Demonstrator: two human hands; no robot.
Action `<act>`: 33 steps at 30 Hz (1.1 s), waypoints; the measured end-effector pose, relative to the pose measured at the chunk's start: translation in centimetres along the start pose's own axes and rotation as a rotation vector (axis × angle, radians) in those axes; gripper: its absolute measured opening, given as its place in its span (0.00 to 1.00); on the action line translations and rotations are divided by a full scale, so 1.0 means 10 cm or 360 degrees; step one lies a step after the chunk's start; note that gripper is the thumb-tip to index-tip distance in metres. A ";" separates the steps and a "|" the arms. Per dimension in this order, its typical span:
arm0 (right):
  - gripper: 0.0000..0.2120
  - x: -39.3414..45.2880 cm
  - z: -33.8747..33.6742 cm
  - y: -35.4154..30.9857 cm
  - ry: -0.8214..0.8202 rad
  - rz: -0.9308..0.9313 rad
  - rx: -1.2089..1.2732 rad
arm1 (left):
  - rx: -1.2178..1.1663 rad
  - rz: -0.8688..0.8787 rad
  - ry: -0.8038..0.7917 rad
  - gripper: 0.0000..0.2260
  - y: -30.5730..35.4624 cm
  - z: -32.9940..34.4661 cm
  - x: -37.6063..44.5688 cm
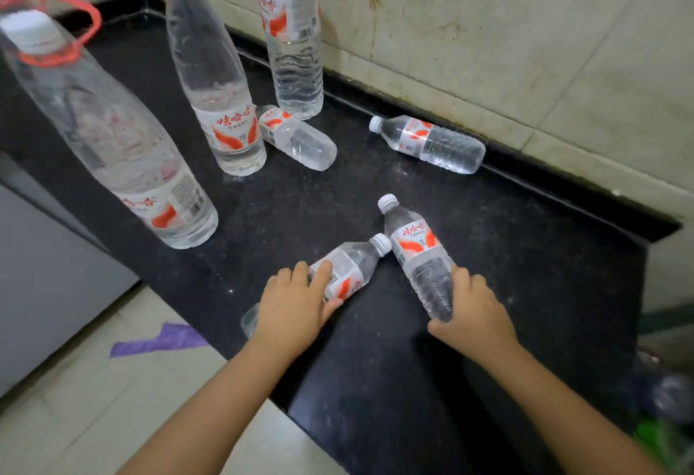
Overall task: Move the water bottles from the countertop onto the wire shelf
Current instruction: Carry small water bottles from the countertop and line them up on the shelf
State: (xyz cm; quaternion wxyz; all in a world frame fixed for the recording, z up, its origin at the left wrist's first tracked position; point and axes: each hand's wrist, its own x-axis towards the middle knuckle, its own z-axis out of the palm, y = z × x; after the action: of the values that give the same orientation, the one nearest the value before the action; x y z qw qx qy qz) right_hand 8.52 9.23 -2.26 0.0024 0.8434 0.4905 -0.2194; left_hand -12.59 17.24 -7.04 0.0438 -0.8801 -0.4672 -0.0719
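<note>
Both hands lay on small water bottles lying on the black surface (488, 249): left hand (291, 309) fingers wrapped over one bottle (347, 270), right hand (475, 309) fingers around another's base (422, 253). Full, smooth, likely heavy and slippery; best gripped mid-body.

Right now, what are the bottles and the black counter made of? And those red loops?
The small bottle under the right hand looks like thin clear plastic: see-through, ribbed, with a white cap. The countertop looks like polished dark stone, speckled and faintly shiny, though it could be an imitation. The red loop on a big bottle seems to be a bendy plastic handle.
</note>
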 end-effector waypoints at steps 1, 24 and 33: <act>0.27 -0.14 0.02 0.06 0.0011 0.0022 -0.0030 | 0.0016 -0.0011 -0.0046 0.26 0.09 -0.01 -0.09; 0.31 -0.39 -0.19 0.26 0.0591 0.0115 0.0379 | -0.0235 -0.0728 -0.0240 0.34 0.96 -0.77 -0.08; 0.32 -1.22 -1.57 0.81 0.1322 -0.0132 0.0829 | -0.0615 -0.0515 0.0677 0.34 2.03 -2.10 0.14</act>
State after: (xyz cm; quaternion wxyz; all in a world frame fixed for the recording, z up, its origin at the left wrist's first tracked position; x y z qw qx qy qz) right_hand 15.87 -1.58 14.76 -0.4131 0.8119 0.4120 0.0202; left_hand 3.21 4.04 13.67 -0.0394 -0.7517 -0.5591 -0.3475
